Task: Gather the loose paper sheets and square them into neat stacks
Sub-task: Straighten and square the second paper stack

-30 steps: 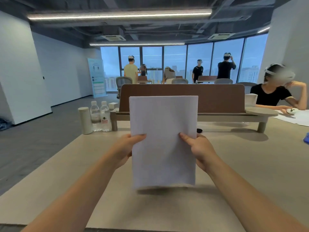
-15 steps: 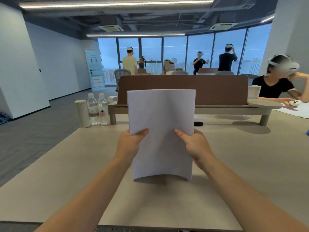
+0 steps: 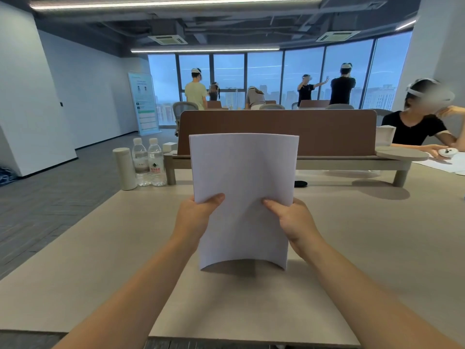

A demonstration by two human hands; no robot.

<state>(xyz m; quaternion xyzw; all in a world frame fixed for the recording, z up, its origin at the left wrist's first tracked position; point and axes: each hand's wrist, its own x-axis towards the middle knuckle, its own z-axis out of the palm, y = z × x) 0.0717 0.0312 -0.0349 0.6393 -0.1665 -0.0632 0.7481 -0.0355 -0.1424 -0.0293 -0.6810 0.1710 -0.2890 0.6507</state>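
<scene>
Grips the bowed paper stack [image 3: 242,182] upright over the table [image 3: 377,248], pinching its 9 o'clock edge with the left hand [image 3: 195,217] and its 3 o'clock edge with the right hand [image 3: 295,222], water bottles [image 3: 155,163] at 10 o'clock.

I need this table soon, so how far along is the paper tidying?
Done: the sheets look gathered into one paper stack. In hand: left hand and right hand hold it upright, its bowed bottom edge at or just above the table. Left: laying it flat; the far-right papers lie ungathered.
</scene>
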